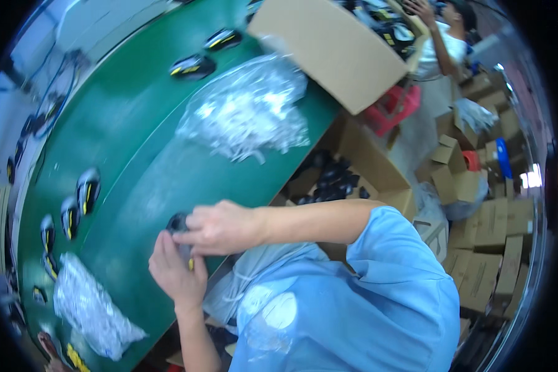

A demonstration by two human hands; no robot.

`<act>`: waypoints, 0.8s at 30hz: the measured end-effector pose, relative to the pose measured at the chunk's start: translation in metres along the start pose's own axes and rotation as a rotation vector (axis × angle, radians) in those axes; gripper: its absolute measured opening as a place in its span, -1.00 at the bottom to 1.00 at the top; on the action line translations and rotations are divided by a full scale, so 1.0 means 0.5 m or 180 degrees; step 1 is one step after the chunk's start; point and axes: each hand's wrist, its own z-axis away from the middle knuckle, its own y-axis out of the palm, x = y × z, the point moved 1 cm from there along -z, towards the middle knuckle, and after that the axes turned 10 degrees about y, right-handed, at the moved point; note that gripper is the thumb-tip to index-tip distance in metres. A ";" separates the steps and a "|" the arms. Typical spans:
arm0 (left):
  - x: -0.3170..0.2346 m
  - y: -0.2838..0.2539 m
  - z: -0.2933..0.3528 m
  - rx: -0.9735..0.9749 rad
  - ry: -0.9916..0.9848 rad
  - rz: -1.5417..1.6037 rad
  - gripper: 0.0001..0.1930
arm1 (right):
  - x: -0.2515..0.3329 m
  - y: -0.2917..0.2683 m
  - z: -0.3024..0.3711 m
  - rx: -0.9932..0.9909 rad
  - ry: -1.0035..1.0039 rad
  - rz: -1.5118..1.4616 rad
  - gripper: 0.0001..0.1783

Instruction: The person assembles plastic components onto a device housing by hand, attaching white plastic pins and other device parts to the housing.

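Observation:
My two hands meet over the green bench near its front edge. Between them is a small black piece, mostly hidden by my fingers, with a bit of yellow showing near the left palm. My left hand is closed around its lower side. From the right, my right hand reaches across, its fingers closed and pressed on the top of the piece. Farther along the bench lies a clear plastic bag filled with white strips. A second clear bag rests at the near left.
Glossy black, silver and yellow pieces are spread along the green bench. A cardboard box holding similar pieces stands at the far end. Beside the bench, an open carton contains black parts. Another person works at the far right.

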 end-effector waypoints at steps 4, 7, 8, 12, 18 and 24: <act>0.007 0.007 -0.011 0.0052 0.0203 0.0036 -0.31 | -0.019 -0.012 0.027 0.0769 0.0360 0.0118 -0.47; 0.012 0.024 -0.008 0.0165 0.0179 0.0139 -0.32 | -0.023 -0.004 0.020 0.0760 0.0466 0.0051 -0.44; 0.012 0.034 -0.011 0.0297 0.0240 0.0137 -0.32 | -0.027 -0.012 0.021 0.0826 0.0504 0.0193 -0.44; 0.033 0.018 -0.015 0.0030 0.0381 0.0075 -0.33 | -0.015 -0.006 0.091 -0.0324 -0.0264 -0.0702 -0.50; 0.028 0.024 -0.013 0.0189 0.0215 0.0172 -0.34 | -0.250 -0.125 0.476 -0.2024 0.2848 0.0152 -0.86; 0.027 0.015 -0.003 0.0346 0.0193 0.0184 -0.33 | -0.469 -0.137 0.773 0.0078 0.4457 0.2108 -0.57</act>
